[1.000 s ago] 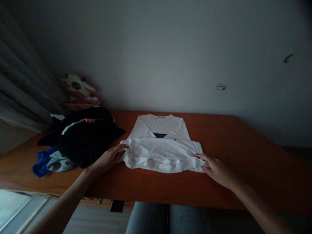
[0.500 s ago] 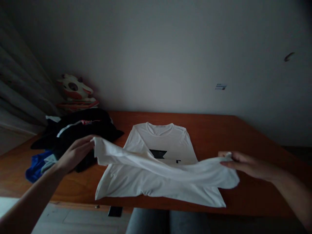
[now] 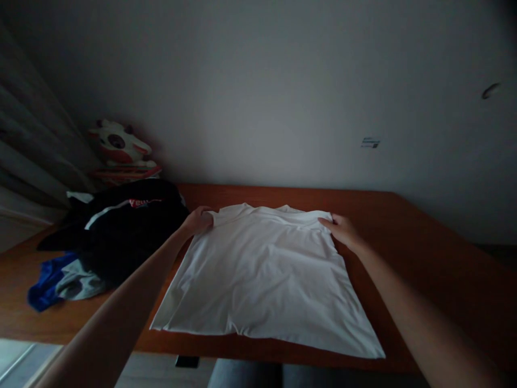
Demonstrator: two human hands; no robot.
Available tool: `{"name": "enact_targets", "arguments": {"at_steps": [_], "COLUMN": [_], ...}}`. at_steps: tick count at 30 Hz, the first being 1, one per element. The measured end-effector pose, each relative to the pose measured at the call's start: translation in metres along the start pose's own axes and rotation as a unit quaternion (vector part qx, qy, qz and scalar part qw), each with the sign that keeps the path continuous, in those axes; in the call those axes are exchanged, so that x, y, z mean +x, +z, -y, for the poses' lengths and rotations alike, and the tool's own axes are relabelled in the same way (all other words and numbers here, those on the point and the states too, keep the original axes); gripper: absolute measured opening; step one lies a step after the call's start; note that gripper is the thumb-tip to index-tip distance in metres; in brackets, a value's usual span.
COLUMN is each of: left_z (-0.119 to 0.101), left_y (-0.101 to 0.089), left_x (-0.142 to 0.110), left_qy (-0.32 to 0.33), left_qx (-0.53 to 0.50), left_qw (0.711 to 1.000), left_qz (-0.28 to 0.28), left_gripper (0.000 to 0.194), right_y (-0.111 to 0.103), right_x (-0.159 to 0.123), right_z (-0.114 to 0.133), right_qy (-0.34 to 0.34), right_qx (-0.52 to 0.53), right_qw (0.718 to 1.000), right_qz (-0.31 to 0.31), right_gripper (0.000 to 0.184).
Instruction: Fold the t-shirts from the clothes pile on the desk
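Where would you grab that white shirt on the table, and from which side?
Probably at both ends of its far edge, coming in from the left and the right, where the left grip and right grip pinch it. The white shirt lies broad and wrinkled across the table, so two holds set wide apart should keep that edge taut.

Left hand: ours [image 3: 200,220] is closed in a pinch, some fingers out of sight.
Right hand: ours [image 3: 341,229] pinches too, thumb [image 3: 326,222] pointing inward.
Left forearm: we reach it [image 3: 133,291], bare, from the lower left, slanting forward and inward.
Right forearm: ours [image 3: 407,302], also bare, slants in from the lower right.
Thighs: ours [image 3: 246,374] show side by side at the bottom.
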State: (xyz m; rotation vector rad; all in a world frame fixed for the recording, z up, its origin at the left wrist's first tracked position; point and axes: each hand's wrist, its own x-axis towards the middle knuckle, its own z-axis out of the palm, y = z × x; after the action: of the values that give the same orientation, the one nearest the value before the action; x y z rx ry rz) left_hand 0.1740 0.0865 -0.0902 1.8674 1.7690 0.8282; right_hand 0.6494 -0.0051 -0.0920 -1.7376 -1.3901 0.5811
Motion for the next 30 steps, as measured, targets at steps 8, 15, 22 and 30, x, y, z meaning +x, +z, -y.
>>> {"name": "enact_targets", "arguments": {"at_steps": [8,15,22,30], "left_z": [0.006,0.000,-0.023,0.005], "left_y": [-0.014,-0.017,-0.002,-0.073], "left_x": [0.018,0.040,0.020,-0.169], "left_qy": [0.097,-0.112,-0.068,0.320], "left_qx": [0.043,-0.235,-0.275,0.147], "left_qw": [0.994,0.966,0.957,0.919], "left_qz": [-0.021,-0.014,-0.058,0.178], "left_gripper": [0.020,0.024,0.028,0.033], "right_y": [-0.023,-0.039,-0.007,-0.051], "right_x": [0.013,0.035,0.022,-0.169], "right_z": [-0.004,0.002,0.014,-0.006], "right_qy": [-0.001,0.150,0.029,-0.239], "right_qx": [-0.004,0.069,0.048,-0.175], "right_qw": [0.999,0.961,0.998,0.950], "right_qz": [0.038,0.220,0.019,0.103], "right_gripper": [0.049,0.045,0.060,0.031]}}
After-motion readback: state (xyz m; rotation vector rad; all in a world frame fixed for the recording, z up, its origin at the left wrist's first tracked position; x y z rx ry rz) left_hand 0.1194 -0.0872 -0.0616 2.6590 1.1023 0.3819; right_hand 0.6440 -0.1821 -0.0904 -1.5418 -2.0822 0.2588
